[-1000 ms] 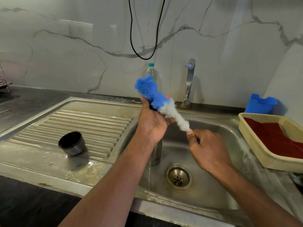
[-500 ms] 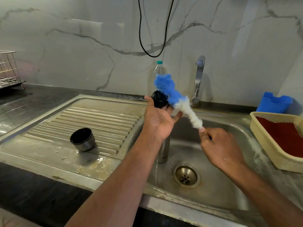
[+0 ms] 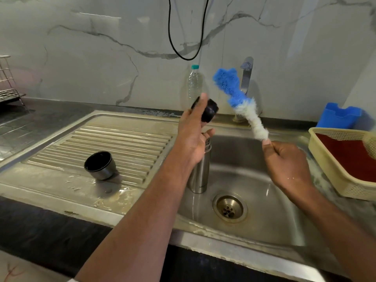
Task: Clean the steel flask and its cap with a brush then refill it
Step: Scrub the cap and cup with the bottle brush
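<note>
My left hand holds a small black flask cap between thumb and fingers, raised over the sink's left side. Below that hand the steel flask stands upright in the sink basin, its mouth hidden behind my hand. My right hand grips the handle of a bottle brush with white bristles and a blue tip; the brush points up and left, apart from the cap. A black-lined steel cup lid lies tilted on the ribbed drainboard.
A tap rises behind the sink, with a clear plastic water bottle to its left. A cream basket with red inside and a blue holder sit at the right. A wire rack stands far left. A black cable hangs on the wall.
The brush has come away from the cap and swung to the right. My left hand has turned the cap so more of it shows.
</note>
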Demonstrator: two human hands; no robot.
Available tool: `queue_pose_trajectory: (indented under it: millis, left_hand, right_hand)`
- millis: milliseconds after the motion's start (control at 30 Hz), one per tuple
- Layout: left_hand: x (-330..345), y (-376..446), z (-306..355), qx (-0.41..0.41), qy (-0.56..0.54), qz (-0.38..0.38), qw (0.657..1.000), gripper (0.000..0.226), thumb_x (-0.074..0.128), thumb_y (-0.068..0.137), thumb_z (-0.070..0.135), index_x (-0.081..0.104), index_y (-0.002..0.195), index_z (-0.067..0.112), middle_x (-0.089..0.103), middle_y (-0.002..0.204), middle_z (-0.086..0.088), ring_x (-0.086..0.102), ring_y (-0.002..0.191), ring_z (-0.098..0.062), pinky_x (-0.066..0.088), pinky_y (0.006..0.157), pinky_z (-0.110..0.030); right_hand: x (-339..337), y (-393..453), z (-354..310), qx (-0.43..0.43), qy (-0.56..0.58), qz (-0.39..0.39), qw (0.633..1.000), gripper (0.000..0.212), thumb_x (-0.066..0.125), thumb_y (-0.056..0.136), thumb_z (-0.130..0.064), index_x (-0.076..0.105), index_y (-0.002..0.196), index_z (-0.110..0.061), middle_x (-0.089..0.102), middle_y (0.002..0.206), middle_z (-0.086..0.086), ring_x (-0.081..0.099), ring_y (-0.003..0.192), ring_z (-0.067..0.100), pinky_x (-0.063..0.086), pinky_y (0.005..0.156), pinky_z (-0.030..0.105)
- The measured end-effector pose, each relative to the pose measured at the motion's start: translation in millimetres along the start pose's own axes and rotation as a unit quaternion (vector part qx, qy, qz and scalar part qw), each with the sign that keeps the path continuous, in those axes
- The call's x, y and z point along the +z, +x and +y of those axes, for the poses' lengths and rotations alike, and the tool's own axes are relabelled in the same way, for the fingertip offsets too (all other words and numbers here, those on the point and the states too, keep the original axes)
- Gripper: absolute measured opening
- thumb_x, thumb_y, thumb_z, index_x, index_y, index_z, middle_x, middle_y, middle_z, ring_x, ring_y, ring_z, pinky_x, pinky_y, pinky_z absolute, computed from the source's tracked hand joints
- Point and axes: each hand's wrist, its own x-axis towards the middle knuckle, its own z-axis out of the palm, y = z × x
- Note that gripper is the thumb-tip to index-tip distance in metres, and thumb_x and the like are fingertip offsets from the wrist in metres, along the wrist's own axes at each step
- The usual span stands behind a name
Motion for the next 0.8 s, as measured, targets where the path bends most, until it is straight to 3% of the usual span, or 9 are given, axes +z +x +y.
queue_pose_trajectory:
  millis: [100, 167, 267, 367, 433, 500, 567, 700, 800]
  left_hand:
    - [-3, -1, -3, 0.054, 0.18, -0.005, 0.982, 0.042, 0.086, 0.085, 0.036, 0.065, 0.112, 0.012, 0.076, 0.107, -0.01, 0.07, 0.09, -0.017, 0.052, 0.065, -0.026]
    - [-9, -2, -7, 0.042, 0.3, -0.067, 0.951, 0.047, 0.092, 0.079, 0.032, 0.068, 0.112, 0.007, 0.078, 0.103, -0.011, 0.075, 0.087, -0.016, 0.057, 0.064, -0.024]
    - [-14, -8, -14, -0.005, 0.467, -0.168, 0.868, 0.048, 0.097, 0.07, 0.034, 0.074, 0.105, 0.012, 0.08, 0.093, -0.001, 0.077, 0.087, -0.011, 0.06, 0.075, -0.025]
    - [-15, -13, -23, -0.061, 0.582, -0.217, 0.782, 0.045, 0.1, 0.064, 0.038, 0.077, 0.098, 0.018, 0.081, 0.092, 0.002, 0.077, 0.093, -0.014, 0.061, 0.09, -0.034]
    - [-17, -14, -30, -0.1, 0.635, -0.231, 0.73, 0.042, 0.099, 0.066, 0.037, 0.077, 0.096, 0.018, 0.08, 0.094, 0.0, 0.076, 0.096, -0.017, 0.06, 0.086, -0.033]
    - [-22, -13, -38, -0.148, 0.682, -0.228, 0.679, 0.042, 0.098, 0.069, 0.034, 0.077, 0.099, 0.013, 0.08, 0.094, -0.004, 0.077, 0.091, -0.023, 0.058, 0.069, -0.029]
    - [-31, -9, -48, -0.209, 0.709, -0.207, 0.641, 0.047, 0.098, 0.071, 0.028, 0.075, 0.105, 0.004, 0.078, 0.086, -0.011, 0.075, 0.075, -0.027, 0.059, 0.062, -0.031]
    - [-50, -2, -65, -0.242, 0.754, -0.14, 0.595, 0.051, 0.1, 0.066, 0.021, 0.075, 0.107, 0.004, 0.078, 0.083, -0.017, 0.079, 0.07, -0.03, 0.067, 0.072, -0.048]
    - [-57, -1, -74, -0.219, 0.784, -0.104, 0.571, 0.049, 0.1, 0.065, 0.025, 0.073, 0.102, 0.007, 0.073, 0.076, -0.01, 0.076, 0.066, -0.025, 0.067, 0.075, -0.041]
  right_hand:
    - [-2, 6, 9, 0.017, -0.013, 0.01, 1.0, 0.053, 0.043, 0.11, -0.039, 0.053, 0.063, -0.016, 0.056, 0.062, 0.006, 0.053, 0.061, 0.024, 0.037, 0.059, 0.036]
    - [-1, 8, 12, 0.026, -0.025, 0.009, 0.999, 0.053, 0.043, 0.11, -0.039, 0.055, 0.064, -0.015, 0.058, 0.063, 0.006, 0.055, 0.062, 0.024, 0.035, 0.058, 0.035]
    - [0, 11, 16, 0.038, -0.036, -0.002, 0.999, 0.055, 0.043, 0.11, -0.041, 0.055, 0.063, -0.014, 0.057, 0.062, 0.006, 0.054, 0.06, 0.025, 0.035, 0.057, 0.034]
    - [0, 12, 21, 0.051, -0.044, -0.014, 0.998, 0.056, 0.042, 0.109, -0.044, 0.056, 0.063, -0.015, 0.058, 0.062, 0.006, 0.056, 0.061, 0.027, 0.036, 0.057, 0.033]
    - [0, 13, 22, 0.06, -0.045, -0.017, 0.997, 0.055, 0.042, 0.109, -0.044, 0.057, 0.064, -0.016, 0.059, 0.063, 0.005, 0.057, 0.061, 0.026, 0.037, 0.057, 0.033]
    - [1, 14, 23, 0.064, -0.043, -0.023, 0.997, 0.055, 0.042, 0.109, -0.045, 0.057, 0.064, -0.017, 0.059, 0.062, 0.004, 0.057, 0.061, 0.025, 0.036, 0.057, 0.033]
    - [1, 15, 23, 0.062, -0.042, -0.028, 0.997, 0.054, 0.041, 0.109, -0.045, 0.056, 0.064, -0.018, 0.059, 0.063, 0.003, 0.057, 0.063, 0.025, 0.034, 0.056, 0.032]
    - [1, 15, 24, 0.055, -0.053, -0.038, 0.996, 0.054, 0.041, 0.109, -0.045, 0.058, 0.066, -0.018, 0.06, 0.065, 0.003, 0.057, 0.063, 0.023, 0.033, 0.055, 0.031]
    - [3, 15, 25, 0.061, -0.058, -0.044, 0.995, 0.054, 0.041, 0.109, -0.047, 0.058, 0.067, -0.017, 0.061, 0.067, 0.003, 0.056, 0.063, 0.022, 0.033, 0.055, 0.031]
